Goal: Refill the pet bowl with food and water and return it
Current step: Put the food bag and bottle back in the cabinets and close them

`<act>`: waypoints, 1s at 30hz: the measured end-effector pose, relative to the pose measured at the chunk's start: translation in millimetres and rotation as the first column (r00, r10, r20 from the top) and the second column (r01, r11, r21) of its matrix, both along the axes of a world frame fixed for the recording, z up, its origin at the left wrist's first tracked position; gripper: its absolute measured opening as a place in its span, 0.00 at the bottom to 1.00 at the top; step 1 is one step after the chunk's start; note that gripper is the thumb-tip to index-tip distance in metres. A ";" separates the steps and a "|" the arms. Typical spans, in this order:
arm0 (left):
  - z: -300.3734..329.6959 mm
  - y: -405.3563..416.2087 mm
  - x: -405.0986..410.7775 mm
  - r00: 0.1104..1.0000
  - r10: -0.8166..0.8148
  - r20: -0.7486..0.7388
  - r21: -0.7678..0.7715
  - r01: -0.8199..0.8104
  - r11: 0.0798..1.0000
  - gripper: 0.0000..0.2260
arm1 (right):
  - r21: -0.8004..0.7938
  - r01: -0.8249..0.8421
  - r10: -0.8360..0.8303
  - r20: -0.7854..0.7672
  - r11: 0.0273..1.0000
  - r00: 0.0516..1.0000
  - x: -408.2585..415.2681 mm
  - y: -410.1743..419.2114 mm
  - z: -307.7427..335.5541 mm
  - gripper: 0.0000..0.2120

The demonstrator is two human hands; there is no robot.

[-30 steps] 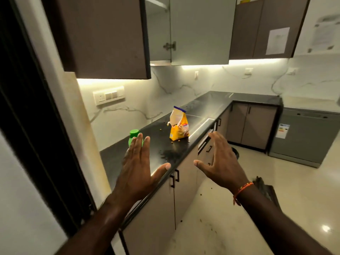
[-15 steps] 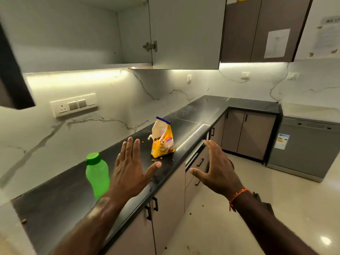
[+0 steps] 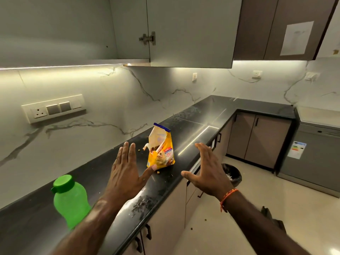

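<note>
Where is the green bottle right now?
In the head view, the green bottle stands upright on the black counter at the lower left, just left of the left forearm and well nearer the camera than the yellow food bag.

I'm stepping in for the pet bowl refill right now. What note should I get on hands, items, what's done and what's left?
Left hand: open, holds nothing, over the black counter.
Right hand: open, holds nothing, past the counter's front edge.
Yellow food bag: upright on the counter, top open, between and just beyond the hands; loose kibble lies around it.
Green water bottle: capped, upright on the counter, left of the left forearm.
Pet bowl: not in view.
Done: cannot tell.
Left: find the bowl; confirm food and water are in, return it.
</note>
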State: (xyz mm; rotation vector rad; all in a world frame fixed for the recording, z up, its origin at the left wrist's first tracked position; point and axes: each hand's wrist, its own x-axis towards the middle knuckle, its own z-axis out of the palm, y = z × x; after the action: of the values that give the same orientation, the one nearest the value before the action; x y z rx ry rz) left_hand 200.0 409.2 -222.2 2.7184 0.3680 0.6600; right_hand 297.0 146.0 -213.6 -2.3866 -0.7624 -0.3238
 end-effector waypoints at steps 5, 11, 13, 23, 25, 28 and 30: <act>-9.0 34.7 68.7 1.000 -0.002 -0.028 -0.008 0.001 1.000 0.51 | -0.007 -0.017 0.017 0.007 1.000 1.000 69.1 34.4 -3.8 0.49; -15.5 81.8 142.0 0.997 -0.020 -0.075 -0.023 0.018 1.000 0.54 | 0.009 -0.035 0.035 -0.057 0.999 0.998 141.1 81.0 -9.9 0.51; -20.3 96.6 163.3 0.994 -0.013 -0.111 -0.036 0.009 0.999 0.56 | 0.005 -0.032 0.032 -0.085 0.999 0.996 163.1 94.8 -15.6 0.51; -60.8 111.2 241.0 0.956 -0.035 -0.291 -0.158 -0.012 0.987 0.64 | -0.069 -0.148 0.124 -0.274 0.986 0.954 252.2 145.8 -53.8 0.59; -72.8 110.7 254.9 0.943 -0.049 -0.330 -0.204 -0.020 0.979 0.67 | -0.081 -0.186 0.150 -0.334 0.979 0.931 270.1 152.9 -61.5 0.62; -89.3 109.4 273.8 0.927 -0.079 -0.368 -0.290 -0.034 0.956 0.71 | -0.089 -0.236 0.176 -0.432 0.968 0.884 297.7 159.6 -75.8 0.68; -99.8 108.2 286.6 0.919 -0.104 -0.380 -0.384 -0.054 0.922 0.72 | -0.075 -0.252 0.184 -0.494 0.965 0.850 317.1 163.0 -87.2 0.72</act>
State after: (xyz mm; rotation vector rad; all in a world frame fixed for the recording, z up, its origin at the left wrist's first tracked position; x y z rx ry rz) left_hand 486.6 517.4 -322.0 2.4443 0.4964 0.0089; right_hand 614.1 309.0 -300.8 -2.3249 -0.8197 0.4258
